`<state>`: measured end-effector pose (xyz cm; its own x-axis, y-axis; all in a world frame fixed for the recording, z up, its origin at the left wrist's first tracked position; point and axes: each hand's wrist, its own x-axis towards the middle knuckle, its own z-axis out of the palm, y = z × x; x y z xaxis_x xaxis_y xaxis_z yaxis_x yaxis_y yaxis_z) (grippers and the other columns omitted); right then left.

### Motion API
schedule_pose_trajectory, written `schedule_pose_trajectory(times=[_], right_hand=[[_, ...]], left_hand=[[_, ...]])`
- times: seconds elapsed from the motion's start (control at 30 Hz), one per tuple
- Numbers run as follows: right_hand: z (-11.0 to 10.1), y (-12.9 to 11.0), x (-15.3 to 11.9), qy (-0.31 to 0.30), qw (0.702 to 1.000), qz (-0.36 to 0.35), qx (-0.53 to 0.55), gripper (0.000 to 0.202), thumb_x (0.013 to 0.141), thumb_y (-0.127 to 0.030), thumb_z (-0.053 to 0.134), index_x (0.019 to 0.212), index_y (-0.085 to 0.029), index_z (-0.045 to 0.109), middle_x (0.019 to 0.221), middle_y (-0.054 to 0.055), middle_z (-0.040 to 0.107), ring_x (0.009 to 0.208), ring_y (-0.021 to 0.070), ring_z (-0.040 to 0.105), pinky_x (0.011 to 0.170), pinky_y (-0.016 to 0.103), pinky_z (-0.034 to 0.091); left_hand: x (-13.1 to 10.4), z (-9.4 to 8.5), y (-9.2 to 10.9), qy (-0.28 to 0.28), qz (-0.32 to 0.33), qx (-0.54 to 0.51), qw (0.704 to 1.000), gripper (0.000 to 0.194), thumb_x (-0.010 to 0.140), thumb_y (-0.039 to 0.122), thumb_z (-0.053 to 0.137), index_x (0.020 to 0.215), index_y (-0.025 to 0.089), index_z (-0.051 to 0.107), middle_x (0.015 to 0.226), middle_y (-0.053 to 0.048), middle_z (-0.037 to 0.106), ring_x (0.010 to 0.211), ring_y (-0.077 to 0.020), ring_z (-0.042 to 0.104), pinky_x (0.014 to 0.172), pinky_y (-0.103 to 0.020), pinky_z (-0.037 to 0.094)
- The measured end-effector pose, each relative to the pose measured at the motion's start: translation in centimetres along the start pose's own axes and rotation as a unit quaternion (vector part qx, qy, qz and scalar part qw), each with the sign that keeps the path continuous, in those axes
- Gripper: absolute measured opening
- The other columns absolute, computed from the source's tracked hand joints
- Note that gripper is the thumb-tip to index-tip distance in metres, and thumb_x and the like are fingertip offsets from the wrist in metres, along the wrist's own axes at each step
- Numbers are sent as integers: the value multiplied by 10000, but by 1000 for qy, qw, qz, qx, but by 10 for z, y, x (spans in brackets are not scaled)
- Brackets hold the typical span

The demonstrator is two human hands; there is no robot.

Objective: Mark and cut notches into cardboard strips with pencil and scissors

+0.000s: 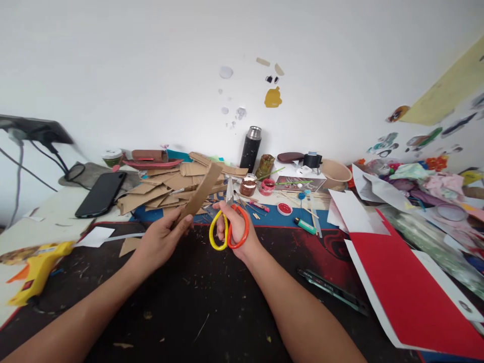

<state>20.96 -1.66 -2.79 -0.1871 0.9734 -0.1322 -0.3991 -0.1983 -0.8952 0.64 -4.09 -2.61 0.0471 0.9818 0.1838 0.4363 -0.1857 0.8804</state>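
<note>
Between the thumb and fingers of my left hand [162, 238] is a narrow cardboard strip [204, 189], tilted up and to the right. My right hand [236, 227] is closed around scissors [219, 231] with one yellow and one red-orange handle loop. The scissor blades point up toward the wall, just right of the strip, and do not touch it. Both hands are above the dark mat [181, 312]. Behind them lies a pile of cardboard pieces [151, 194].
A yellow glue gun [41, 267] and black phone [100, 194] lie at the left. Beyond the hands stand paint jars [248, 186] and a black flask [251, 149]. A cutter [333, 290] and red paper [408, 287] are on the right.
</note>
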Motion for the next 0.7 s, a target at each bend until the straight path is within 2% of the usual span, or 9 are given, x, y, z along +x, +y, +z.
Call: schedule_pose_trajectory(times=[0.1,0.2,0.27,0.33,0.43,0.53,0.63,0.7], right_hand=[[-3,-2,2,10,1000,1,9,565,758,-712,892,948,-210,714,497,-87,554,380,117,461,409,245,323],[-7,-4,5,19,1000,-5,20,517,740,-650,899,739,-232,595,506,-67,548,387,105,458,417,245,322],[-10,-6,6,25,999,0,29,522,770,-628,859,672,-244,519,514,-55,543,394,106,452,420,251,327],[-12,-10,7,31,999,10,40,514,824,-654,806,689,-251,519,521,-50,540,399,115,435,419,255,322],[-14,-16,9,24,999,19,41,632,892,-797,725,663,-257,491,486,-45,491,403,122,406,423,255,315],[-15,-18,9,12,1000,11,14,756,891,-894,680,567,-258,429,446,-25,450,405,123,400,422,258,309],[-15,-12,9,39,999,-26,-6,709,819,-804,819,556,-250,463,449,-29,473,401,119,427,417,255,317],[-16,-6,9,60,997,-41,-16,648,778,-714,878,552,-245,491,447,-34,485,393,117,442,413,255,331]], left_hand=[[7,-7,-11,45,117,155,980,412,1057,538,561,1240,290,833,1077,-90,817,1019,-309,749,924,-388,586],[10,-12,-17,53,187,277,941,499,1107,371,443,1463,310,788,1112,-120,803,1053,-333,731,975,-459,559],[10,-15,-18,72,208,335,916,542,1100,284,417,1507,325,773,1100,-139,796,1034,-357,715,971,-505,534],[9,-17,-18,87,217,373,898,586,1069,211,433,1539,352,753,1140,-154,794,1067,-386,704,980,-539,510],[7,-20,-17,88,222,413,879,644,1036,139,450,1572,366,726,1170,-159,779,1097,-399,693,974,-546,488],[6,-19,-15,86,231,443,862,655,1036,107,448,1584,347,714,1165,-161,763,1086,-391,681,955,-535,486],[5,-16,-17,89,247,439,859,624,1052,116,468,1573,351,718,1158,-153,759,1065,-378,679,974,-537,507],[8,-16,-23,100,245,414,871,614,1039,137,510,1592,328,695,1193,-158,755,1103,-391,685,1009,-556,524]])
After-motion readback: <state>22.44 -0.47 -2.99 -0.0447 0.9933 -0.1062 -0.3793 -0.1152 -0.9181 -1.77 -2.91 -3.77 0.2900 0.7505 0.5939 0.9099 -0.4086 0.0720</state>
